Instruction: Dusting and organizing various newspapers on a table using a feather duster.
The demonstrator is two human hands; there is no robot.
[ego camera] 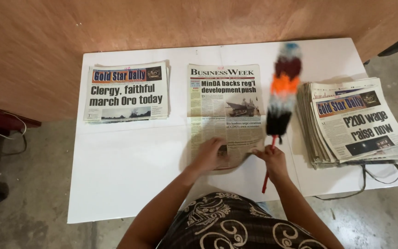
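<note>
Meanwhile, a duster [283, 87] is gripped by right-hand [271, 159] fingers closed on its red handle, while the centre newspaper [225, 110], at twelve o'clock, is best pinned flat by the left hand's [209, 154] spread fingers.

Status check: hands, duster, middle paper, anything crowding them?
Left hand flat on middle newspaper, lower edge. Right hand shut on feather duster, red handle; its head blurred beside that paper. Tall newspaper stack close on the right.

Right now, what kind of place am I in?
Probably a plain workroom or storage corner: a white table against a brown plywood wall, a bare concrete floor, and a stack of newspapers.
</note>
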